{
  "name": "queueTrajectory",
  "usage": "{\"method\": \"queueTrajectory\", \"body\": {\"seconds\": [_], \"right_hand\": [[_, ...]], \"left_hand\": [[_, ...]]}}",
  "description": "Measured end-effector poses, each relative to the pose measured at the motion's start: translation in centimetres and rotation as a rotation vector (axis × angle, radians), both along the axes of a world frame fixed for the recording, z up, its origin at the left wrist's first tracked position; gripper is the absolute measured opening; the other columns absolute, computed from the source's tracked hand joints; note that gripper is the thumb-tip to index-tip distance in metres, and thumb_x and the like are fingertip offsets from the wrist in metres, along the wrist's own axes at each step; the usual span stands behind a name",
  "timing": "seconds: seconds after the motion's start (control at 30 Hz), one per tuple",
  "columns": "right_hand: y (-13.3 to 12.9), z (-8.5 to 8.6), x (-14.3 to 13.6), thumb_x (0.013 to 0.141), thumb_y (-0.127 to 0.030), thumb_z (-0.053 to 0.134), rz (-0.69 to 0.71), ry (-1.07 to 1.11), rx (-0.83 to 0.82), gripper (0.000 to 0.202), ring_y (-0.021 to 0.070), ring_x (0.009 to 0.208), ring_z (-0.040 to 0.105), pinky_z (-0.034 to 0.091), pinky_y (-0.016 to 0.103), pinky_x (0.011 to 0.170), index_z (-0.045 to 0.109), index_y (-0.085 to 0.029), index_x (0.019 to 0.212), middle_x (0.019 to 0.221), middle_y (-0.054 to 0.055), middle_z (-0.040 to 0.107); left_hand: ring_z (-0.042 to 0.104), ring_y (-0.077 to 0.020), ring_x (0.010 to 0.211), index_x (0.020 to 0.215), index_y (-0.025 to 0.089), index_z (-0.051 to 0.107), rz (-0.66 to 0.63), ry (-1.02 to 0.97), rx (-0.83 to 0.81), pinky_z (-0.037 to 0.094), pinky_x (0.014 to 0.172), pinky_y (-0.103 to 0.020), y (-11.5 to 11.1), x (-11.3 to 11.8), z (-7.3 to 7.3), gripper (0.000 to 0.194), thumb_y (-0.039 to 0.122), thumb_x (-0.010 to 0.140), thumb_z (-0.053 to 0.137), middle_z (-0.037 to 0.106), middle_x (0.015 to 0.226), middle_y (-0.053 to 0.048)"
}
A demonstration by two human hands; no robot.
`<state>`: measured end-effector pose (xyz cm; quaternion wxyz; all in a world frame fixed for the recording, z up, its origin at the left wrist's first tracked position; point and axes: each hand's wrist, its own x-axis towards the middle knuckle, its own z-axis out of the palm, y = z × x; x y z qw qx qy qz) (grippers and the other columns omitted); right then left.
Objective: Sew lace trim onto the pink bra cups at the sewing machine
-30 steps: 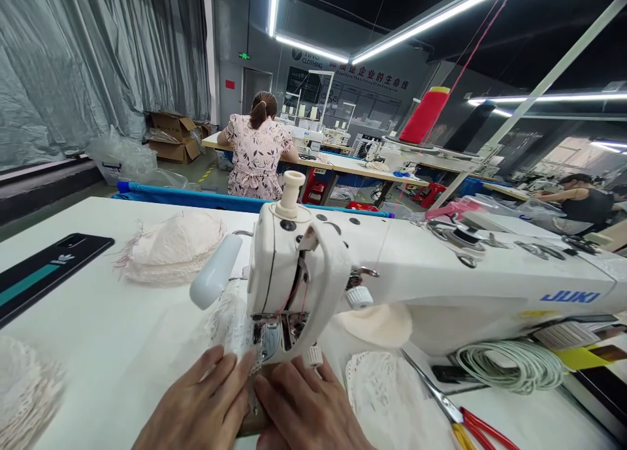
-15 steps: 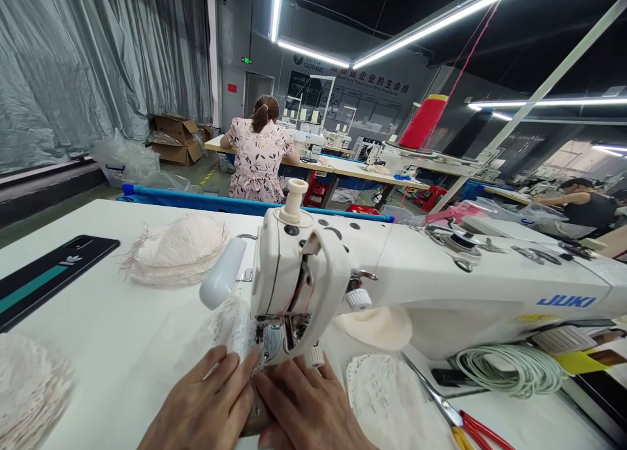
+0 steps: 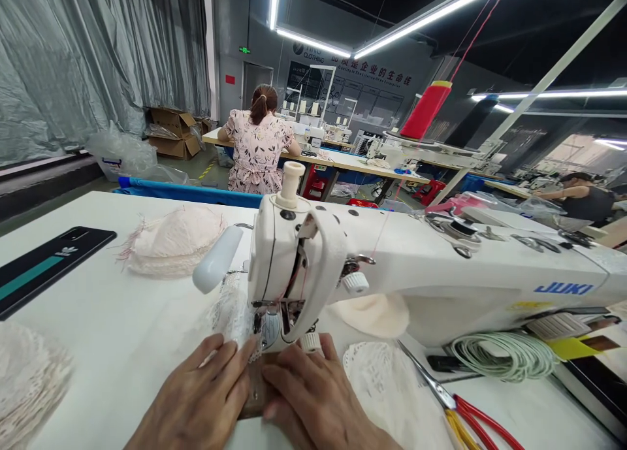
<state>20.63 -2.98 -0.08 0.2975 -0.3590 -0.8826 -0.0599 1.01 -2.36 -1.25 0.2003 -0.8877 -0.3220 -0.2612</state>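
A white sewing machine [image 3: 382, 254] stands across the table, threaded with red thread. White lace fabric [image 3: 230, 309] lies left of its needle area. On the lace rests my left hand [image 3: 203, 391], its fingers bent and close together, the fingertips beside the presser foot. My right hand [image 3: 313, 391] is just right of it, below the needle area, with curled fingers over the brown machine plate [image 3: 255, 391]; what lies under those fingers is hidden. More lace pieces [image 3: 377, 378] lie right of my right hand.
Fabric stacks [image 3: 174, 241] and a phone [image 3: 59, 260] lie left. Red-handled scissors [image 3: 445, 398], a green cord coil [image 3: 504, 355] and a cream cup [image 3: 377, 314] are right. A red thread cone [image 3: 426, 110] stands behind. One person [image 3: 259, 143] sits ahead, another [image 3: 582, 195] far right.
The view has shifted slightly. My right hand has moved slightly right, away from my left hand, showing more of the brown plate between them. My left hand stays on the lace.
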Motion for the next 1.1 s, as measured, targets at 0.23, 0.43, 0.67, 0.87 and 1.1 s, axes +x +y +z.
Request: {"method": "queueTrajectory", "body": {"seconds": [0.23, 0.43, 0.67, 0.87, 1.1], "right_hand": [[0.0, 0.4, 0.1, 0.099, -0.041, 0.034, 0.001, -0.057, -0.027, 0.034, 0.0185, 0.078, 0.054, 0.031, 0.035, 0.072, 0.057, -0.019, 0.110, 0.088, 0.004, 0.063], [-0.1, -0.2, 0.0, 0.096, -0.047, 0.041, -0.026, -0.107, -0.007, 0.034, 0.0174, 0.075, 0.053, 0.032, 0.034, 0.070, 0.060, -0.019, 0.104, 0.083, 0.002, 0.061], [0.1, -0.4, -0.2, 0.100, -0.044, 0.031, -0.028, -0.051, 0.058, 0.040, 0.0166, 0.072, 0.052, 0.030, 0.035, 0.069, 0.061, -0.018, 0.102, 0.079, 0.002, 0.061], [0.4, -0.8, -0.1, 0.097, -0.047, 0.038, -0.008, -0.050, 0.084, 0.036, 0.0167, 0.072, 0.051, 0.031, 0.034, 0.070, 0.060, -0.018, 0.102, 0.078, 0.002, 0.059], [0.5, -0.6, -0.3, 0.099, -0.047, 0.028, 0.003, -0.007, 0.126, 0.045, 0.0166, 0.069, 0.051, 0.029, 0.034, 0.066, 0.062, -0.017, 0.099, 0.074, 0.003, 0.060]], "left_hand": [[0.059, -0.0190, 0.090, 0.082, 0.017, 0.069, -0.001, 0.011, 0.022, 0.035, 0.091, -0.038, 0.0, -0.1, -0.2, 0.042, 0.001, 0.089, 0.030, 0.072, 0.099, -0.007], [0.059, -0.0201, 0.094, 0.082, 0.016, 0.070, -0.015, 0.017, -0.001, 0.036, 0.090, -0.040, 0.2, -0.1, -0.4, 0.041, 0.002, 0.089, 0.032, 0.071, 0.103, -0.008], [0.060, -0.0182, 0.092, 0.082, 0.017, 0.071, -0.007, 0.000, -0.003, 0.036, 0.090, -0.037, 0.0, 0.1, 0.0, 0.042, 0.003, 0.090, 0.032, 0.073, 0.101, -0.006], [0.059, -0.0172, 0.094, 0.089, 0.019, 0.069, 0.007, -0.001, 0.005, 0.035, 0.092, -0.037, 0.1, -0.1, 0.0, 0.041, 0.001, 0.088, 0.032, 0.072, 0.103, -0.004], [0.058, -0.0183, 0.092, 0.087, 0.019, 0.069, 0.009, -0.026, 0.039, 0.034, 0.092, -0.037, 0.0, 0.1, 0.0, 0.041, 0.002, 0.088, 0.032, 0.072, 0.098, -0.005]]}}
